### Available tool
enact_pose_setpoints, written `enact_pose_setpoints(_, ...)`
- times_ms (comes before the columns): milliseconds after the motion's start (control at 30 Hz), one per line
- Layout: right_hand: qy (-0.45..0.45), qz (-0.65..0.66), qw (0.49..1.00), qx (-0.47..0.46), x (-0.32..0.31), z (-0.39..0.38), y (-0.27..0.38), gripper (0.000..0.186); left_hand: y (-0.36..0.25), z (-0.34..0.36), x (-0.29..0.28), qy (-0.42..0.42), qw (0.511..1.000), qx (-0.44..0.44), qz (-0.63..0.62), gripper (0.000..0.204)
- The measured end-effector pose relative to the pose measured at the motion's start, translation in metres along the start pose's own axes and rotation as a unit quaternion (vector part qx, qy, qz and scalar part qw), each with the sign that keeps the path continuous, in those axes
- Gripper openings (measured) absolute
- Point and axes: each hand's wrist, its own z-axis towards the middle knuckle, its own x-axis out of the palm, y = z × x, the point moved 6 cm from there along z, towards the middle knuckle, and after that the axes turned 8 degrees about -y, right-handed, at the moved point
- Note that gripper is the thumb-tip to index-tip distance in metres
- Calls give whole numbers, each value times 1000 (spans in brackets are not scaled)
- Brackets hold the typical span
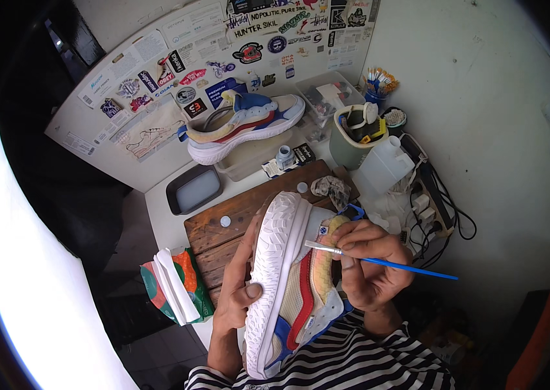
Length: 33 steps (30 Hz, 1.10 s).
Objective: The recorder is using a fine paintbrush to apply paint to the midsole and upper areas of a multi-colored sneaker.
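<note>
A sneaker [281,253] with a white sole and a multicoloured upper is held tilted up in front of me. My left hand [241,289] is closed around it from the sole side, thumb on the tread; the other fingers are partly hidden. Between the fingertips of my right hand [377,265] is a thin blue paintbrush [411,268]. Its pale flat bristles lie at the upper of the shoe, near the grey and yellow panels; I cannot tell whether they touch. Under the shoe is a dark wooden board [213,237] with a small white cap [225,221] on it.
Behind the board, a similar sneaker [242,133] rests on a clear plastic box [265,156]. Nearby are a small open paint jar [284,158], a black tray of liquid [195,190] and a translucent jug [386,168]. Cables and a power strip [434,195] lie right; a tissue pack [174,286] left.
</note>
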Motion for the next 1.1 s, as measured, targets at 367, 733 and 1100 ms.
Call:
enact_pose_setpoints(367,4,-13,1000,2,2,1,0,11,-1,0,2,-3,1000,-2,-19,117)
enact_pose_setpoints(733,20,-14,999,-29,4,4,6,15,-1,1,-1,2,1000,18,-11,115)
enact_pose_setpoints(1100,11,-59,998,-23,0,5,4,11,0,-1,-2,6,1000,11,1,117)
